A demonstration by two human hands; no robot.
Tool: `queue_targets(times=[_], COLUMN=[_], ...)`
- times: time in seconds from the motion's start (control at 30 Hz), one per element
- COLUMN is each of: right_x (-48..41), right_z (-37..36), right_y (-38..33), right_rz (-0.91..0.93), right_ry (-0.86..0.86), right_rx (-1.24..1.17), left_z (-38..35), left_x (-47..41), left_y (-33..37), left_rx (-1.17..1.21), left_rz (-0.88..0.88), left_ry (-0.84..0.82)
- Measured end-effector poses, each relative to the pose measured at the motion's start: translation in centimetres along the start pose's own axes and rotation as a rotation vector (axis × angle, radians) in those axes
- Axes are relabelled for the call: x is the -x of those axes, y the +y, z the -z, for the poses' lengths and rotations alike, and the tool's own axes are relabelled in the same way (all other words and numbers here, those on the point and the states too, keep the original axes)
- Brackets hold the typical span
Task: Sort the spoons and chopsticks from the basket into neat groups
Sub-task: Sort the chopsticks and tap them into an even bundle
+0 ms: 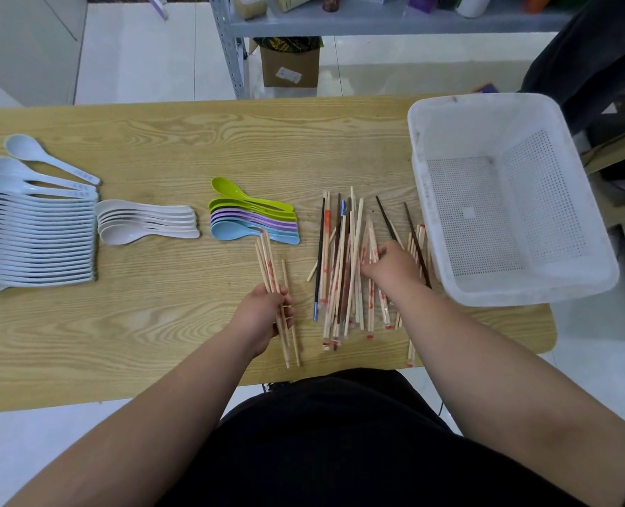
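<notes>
within left hand [263, 312], wooden chopsticks [270, 267]

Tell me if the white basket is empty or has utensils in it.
Empty. The white basket shows only its bare perforated floor and walls; the chopsticks lie loose on the table beside it.

We see soft, even, fairly bright indoor light, with only faint shadows on the table [157, 140]. The glossy floor [139, 60] gives mild glare. Focus is sharp; we notice wide-angle bending towards the edges.
</notes>
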State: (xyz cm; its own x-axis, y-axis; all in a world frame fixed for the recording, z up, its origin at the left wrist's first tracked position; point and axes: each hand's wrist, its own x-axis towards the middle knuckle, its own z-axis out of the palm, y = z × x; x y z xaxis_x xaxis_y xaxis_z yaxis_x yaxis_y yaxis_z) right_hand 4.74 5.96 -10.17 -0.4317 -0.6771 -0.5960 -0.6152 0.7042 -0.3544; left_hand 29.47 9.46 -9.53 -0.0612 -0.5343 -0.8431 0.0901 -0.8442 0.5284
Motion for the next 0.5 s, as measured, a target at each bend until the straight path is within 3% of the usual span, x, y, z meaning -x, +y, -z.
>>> queue_targets(times=[0.3, 0.5], right_x=[-0.3, -0.2], right_z=[-1.0, -1.0], right_y=[0.0, -0.4], right_rz=[-0.039, -0.057], right_ry=[-0.008, -0.006], right_rx=[0.003, 0.101], left_z=[0.8, -0.4], left_x=[-1.4, -1.8], left_y=[-0.3, 0.0], left_rx=[-0.27, -0.855], left_rz=[-0.026, -0.179], left_ry=[0.144, 0.268])
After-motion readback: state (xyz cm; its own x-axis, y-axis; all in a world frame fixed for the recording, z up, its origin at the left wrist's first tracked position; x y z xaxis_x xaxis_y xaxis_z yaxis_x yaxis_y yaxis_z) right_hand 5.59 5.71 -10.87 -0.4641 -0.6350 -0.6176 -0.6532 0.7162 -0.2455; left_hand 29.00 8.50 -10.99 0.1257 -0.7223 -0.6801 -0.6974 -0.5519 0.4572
